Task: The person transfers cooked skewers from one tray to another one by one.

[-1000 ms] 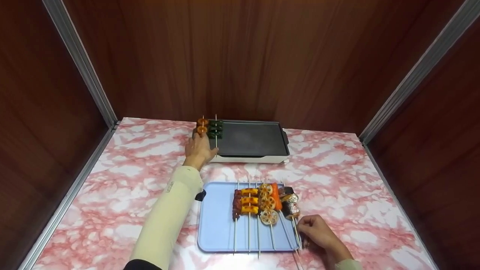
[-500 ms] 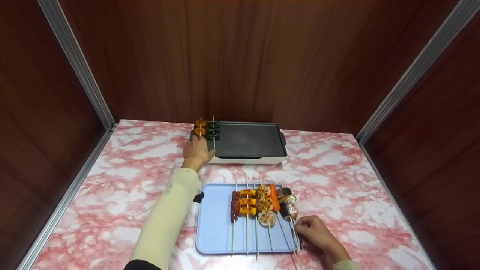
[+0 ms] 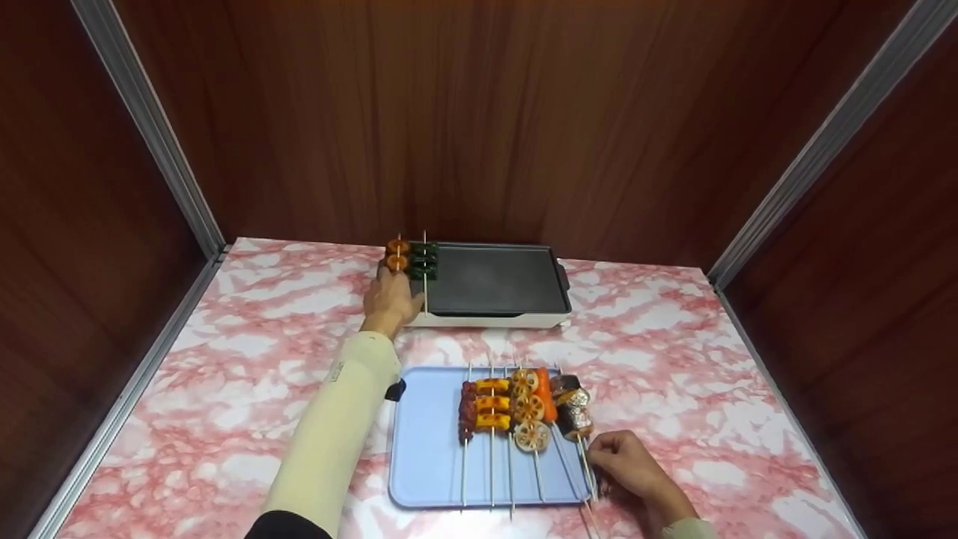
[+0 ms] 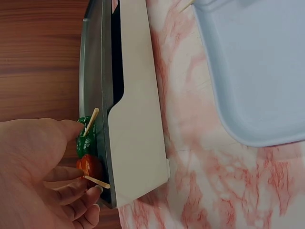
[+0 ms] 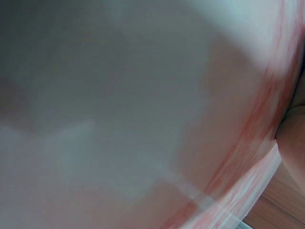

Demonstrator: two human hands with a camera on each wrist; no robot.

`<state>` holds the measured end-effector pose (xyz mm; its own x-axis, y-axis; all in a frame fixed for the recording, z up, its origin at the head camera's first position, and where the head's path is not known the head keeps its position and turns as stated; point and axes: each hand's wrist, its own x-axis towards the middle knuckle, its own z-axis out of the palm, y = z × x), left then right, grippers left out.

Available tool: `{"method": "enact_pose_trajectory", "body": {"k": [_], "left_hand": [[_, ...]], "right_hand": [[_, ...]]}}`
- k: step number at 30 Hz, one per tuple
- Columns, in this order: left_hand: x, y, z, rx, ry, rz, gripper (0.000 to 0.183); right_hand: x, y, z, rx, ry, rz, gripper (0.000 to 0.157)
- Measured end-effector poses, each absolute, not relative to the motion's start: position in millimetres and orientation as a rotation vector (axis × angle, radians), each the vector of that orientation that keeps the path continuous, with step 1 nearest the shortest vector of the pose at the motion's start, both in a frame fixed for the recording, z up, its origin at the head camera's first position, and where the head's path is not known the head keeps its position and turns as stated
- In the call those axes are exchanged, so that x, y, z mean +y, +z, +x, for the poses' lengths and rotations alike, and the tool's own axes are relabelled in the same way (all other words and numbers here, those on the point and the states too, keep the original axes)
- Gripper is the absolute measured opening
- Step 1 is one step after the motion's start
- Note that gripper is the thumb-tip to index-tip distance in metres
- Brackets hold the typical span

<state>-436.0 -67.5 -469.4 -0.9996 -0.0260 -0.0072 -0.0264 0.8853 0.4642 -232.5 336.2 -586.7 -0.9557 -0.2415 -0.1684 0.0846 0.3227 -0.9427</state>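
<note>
My left hand (image 3: 391, 299) reaches over the left end of a dark griddle (image 3: 494, 277). In the left wrist view its thumb is at a skewer of green pieces (image 4: 86, 138), and its spread fingers lie along a skewer of orange-brown pieces (image 4: 91, 167). Both skewers lie side by side on the griddle, bare stick ends toward me. At the tray's right edge my right hand (image 3: 629, 468) rests with loosely curled fingers, fingertips beside the stick of a skewer with dark, silvery chunks (image 3: 576, 415). The right wrist view is mostly blurred.
On the light blue tray (image 3: 423, 442) lie several skewers: dark red pieces (image 3: 467, 412), yellow blocks (image 3: 493, 404), lotus root slices (image 3: 531, 434) and an orange piece (image 3: 545, 393). Several sticks overhang the tray's front edge. Dark wood panels (image 3: 464, 120) enclose the marbled table (image 3: 284, 303).
The whole view has shifted slightly, carrying everything a little to the left. Both hands keep nearly the same places beside the skewers, and the skewers lie as before.
</note>
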Motion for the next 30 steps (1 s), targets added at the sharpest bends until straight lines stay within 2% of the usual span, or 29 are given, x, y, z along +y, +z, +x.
{"method": "enact_pose_trajectory", "body": {"k": [11, 21, 30], "left_hand": [[-68, -477, -448, 3.102, 0.867, -0.105, 0.025], [-70, -482, -453, 3.111, 0.888, -0.143, 0.024], [-69, -484, -458, 3.121, 0.919, -0.171, 0.037]], "right_hand": [[336, -590, -231, 2.352, -1.667, -0.173, 0.014], [337, -587, -232, 2.346, -1.663, -0.181, 0.016], [339, -587, -233, 2.336, -1.67, -0.178, 0.015]]}}
